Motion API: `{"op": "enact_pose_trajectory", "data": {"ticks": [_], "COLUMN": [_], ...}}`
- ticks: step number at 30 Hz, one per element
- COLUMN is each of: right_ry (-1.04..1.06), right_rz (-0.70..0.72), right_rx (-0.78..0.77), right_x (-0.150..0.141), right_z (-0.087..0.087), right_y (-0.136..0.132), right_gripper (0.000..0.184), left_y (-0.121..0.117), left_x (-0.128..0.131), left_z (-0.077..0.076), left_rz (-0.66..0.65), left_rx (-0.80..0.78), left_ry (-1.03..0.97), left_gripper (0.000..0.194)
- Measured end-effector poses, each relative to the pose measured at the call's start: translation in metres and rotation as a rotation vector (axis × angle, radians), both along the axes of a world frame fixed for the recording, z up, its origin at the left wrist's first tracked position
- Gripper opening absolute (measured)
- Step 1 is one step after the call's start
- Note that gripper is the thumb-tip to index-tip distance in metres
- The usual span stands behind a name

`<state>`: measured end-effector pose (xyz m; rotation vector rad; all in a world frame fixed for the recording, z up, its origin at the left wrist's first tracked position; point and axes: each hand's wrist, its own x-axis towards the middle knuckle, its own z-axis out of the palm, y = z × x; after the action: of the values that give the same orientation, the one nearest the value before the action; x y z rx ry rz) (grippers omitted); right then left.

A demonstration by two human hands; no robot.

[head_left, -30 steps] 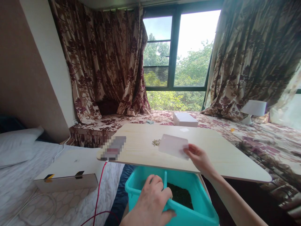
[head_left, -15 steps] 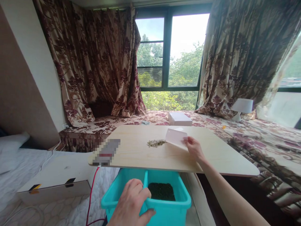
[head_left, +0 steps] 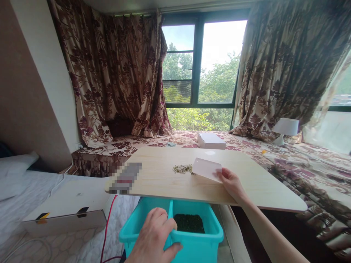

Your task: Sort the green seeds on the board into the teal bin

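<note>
My right hand point(head_left: 229, 179) pinches the right edge of a thin white plastic scraper card point(head_left: 206, 170), held over the pale wooden board. At the card's left edge lies a small spread of greenish grains or dried bits point(head_left: 182, 168), too small to name. My left hand point(head_left: 156, 233) is closed on the front rim and divider of a turquoise two-compartment bin point(head_left: 199, 239), just below the board's near edge. Dark green-black loose material point(head_left: 189, 223) lies in the bin's right compartment. My left hand partly covers the left compartment.
The wooden tabletop point(head_left: 263, 182) carries a blurred-out device point(head_left: 124, 179) with a red cable point(head_left: 108, 226) at its left end. A white flat box point(head_left: 65, 204) lies on the bed at left. Behind stand a white box point(head_left: 211, 140) and a small lamp point(head_left: 285, 128).
The card in my right hand has come down lower, its left edge now at the right side of the grains. My left hand stays on the bin, and the view has shifted slightly.
</note>
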<state>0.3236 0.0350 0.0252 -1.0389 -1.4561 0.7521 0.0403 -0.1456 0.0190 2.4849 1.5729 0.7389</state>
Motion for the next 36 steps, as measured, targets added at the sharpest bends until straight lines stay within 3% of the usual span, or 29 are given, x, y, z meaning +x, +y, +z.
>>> {"op": "enact_pose_trajectory", "data": {"ticks": [9, 23, 29, 36], "right_ry": [0.043, 0.013, 0.03, 0.061], "right_rz": [-0.005, -0.054, -0.067, -0.193], "right_rx": [-0.024, -0.037, -0.059, -0.047], "right_x": [0.0, 0.006, 0.004, 0.006], "right_z": [0.006, -0.002, -0.003, -0.001], "right_y": [-0.011, -0.009, -0.015, -0.019], "right_gripper": [0.048, 0.044, 0.041, 0.037], "left_y": [-0.004, -0.009, -0.011, -0.011], "left_x": [0.004, 0.008, 0.009, 0.009], "left_z": [0.01, 0.019, 0.017, 0.013], "left_rz": [0.021, 0.042, 0.039, 0.025], "left_rx": [-0.059, -0.084, -0.081, -0.049], "left_ry": [0.014, -0.008, -0.004, -0.023], "left_gripper": [0.022, 0.021, 0.021, 0.019]}}
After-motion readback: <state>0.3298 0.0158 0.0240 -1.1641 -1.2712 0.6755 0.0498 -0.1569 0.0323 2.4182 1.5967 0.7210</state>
